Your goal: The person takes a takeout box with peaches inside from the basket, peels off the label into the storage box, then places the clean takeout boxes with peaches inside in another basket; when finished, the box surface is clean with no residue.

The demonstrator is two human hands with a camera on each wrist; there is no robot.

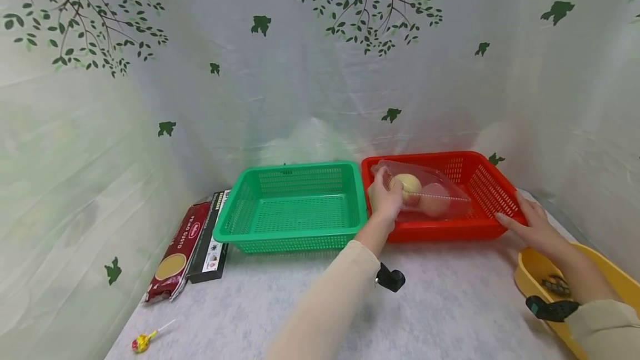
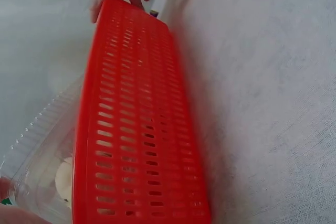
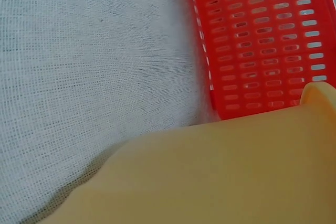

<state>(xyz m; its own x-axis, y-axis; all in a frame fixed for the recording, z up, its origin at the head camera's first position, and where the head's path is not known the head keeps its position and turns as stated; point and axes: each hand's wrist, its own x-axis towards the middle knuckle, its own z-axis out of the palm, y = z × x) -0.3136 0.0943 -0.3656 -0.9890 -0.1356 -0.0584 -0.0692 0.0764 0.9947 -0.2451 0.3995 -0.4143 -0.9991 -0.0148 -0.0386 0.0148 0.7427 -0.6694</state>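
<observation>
In the head view, my left hand (image 1: 386, 196) grips the left end of a clear plastic container (image 1: 452, 188). A cream-coloured round item (image 1: 409, 186) and a pinkish round item (image 1: 435, 200) show through its wall. The container lies tilted within the red basket (image 1: 440, 232), its ridged edge (image 2: 39, 129) rising past the basket rim in the left wrist view. My right hand (image 1: 537, 229) holds the basket's right end, thumb over the rim and fingers along the outside. That hand is outside the right wrist view, where the basket's slotted wall (image 3: 262, 40) appears.
Left of the red basket stands a green basket (image 1: 295, 240). Beyond it lie a dark box (image 1: 207, 260) and a red packet (image 1: 182, 243). A lollipop (image 1: 142, 342) is at front left. A yellow bin (image 1: 527, 274) with a dark patterned item (image 1: 556, 285) stands under my right forearm.
</observation>
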